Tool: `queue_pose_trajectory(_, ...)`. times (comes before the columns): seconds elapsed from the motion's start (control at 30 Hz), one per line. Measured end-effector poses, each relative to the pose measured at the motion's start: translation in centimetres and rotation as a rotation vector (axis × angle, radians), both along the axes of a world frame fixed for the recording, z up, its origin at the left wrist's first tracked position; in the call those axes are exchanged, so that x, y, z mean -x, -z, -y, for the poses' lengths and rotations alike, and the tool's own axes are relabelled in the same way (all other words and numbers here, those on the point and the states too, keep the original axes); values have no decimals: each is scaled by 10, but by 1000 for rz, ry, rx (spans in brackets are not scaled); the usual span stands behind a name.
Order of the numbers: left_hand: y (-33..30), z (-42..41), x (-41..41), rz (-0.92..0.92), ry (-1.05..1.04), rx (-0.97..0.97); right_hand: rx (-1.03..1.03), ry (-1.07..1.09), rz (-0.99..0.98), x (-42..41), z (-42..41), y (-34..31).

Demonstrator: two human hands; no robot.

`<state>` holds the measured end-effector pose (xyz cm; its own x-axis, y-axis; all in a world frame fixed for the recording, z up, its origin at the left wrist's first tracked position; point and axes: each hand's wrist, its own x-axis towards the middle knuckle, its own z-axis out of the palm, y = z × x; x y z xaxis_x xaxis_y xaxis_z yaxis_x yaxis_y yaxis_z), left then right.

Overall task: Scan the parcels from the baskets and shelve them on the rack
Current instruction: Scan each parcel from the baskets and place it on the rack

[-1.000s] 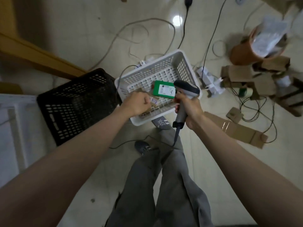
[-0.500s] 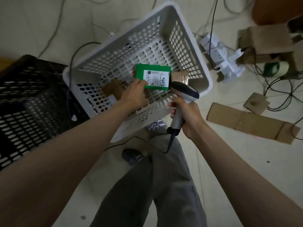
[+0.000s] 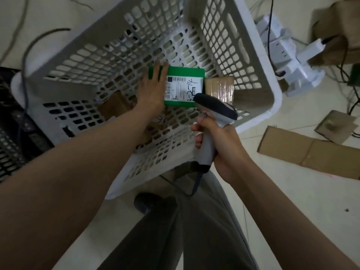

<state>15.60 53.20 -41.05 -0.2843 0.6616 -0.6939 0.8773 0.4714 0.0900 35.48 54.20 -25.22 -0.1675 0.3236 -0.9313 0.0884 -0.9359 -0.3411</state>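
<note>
Green cardboard, smooth and flat-sided, lies under my left hand (image 3: 152, 92) in the head view: the green parcel (image 3: 183, 86) sits on the floor of the white basket (image 3: 259, 61), its white paper label facing up with printed barcodes and a black handwritten scrawl. My left fingers are stretched out nearly straight across its left part, touching it, not yet curled round it. My right hand (image 3: 220, 145) is wrapped tight round the grey grip of the scanner (image 3: 214, 114), whose dark rounded head hangs just over the label's lower right corner; its cable trails down toward my trousers.

I judge I am at the scanning step for this parcel. Next I would need the scanner's nose aimed squarely at the barcode, then a firm grasp on the box edges to lift it out for the rack, which is not in sight.

Just beside it to the right lies a brown parcel (image 3: 220, 88) bound in glossy, crinkled tape; another brown box (image 3: 115, 106) shows left of my wrist. The basket is hard moulded plastic, a lattice of rounded slots. A black basket (image 3: 11, 137) stands at its left, and flattened cardboard (image 3: 303, 152) lies on the pale floor.
</note>
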Motion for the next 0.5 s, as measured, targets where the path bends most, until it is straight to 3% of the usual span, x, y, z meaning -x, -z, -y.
queue_pose_trajectory(0.2, -5, 16, 7, 99, -36, -121, -22, -6, -5, -1, 2, -1)
queue_pose_trajectory(0.5, -100, 57, 30, 132, -152, -240, -108, -145, -2, 4, 9, -68)
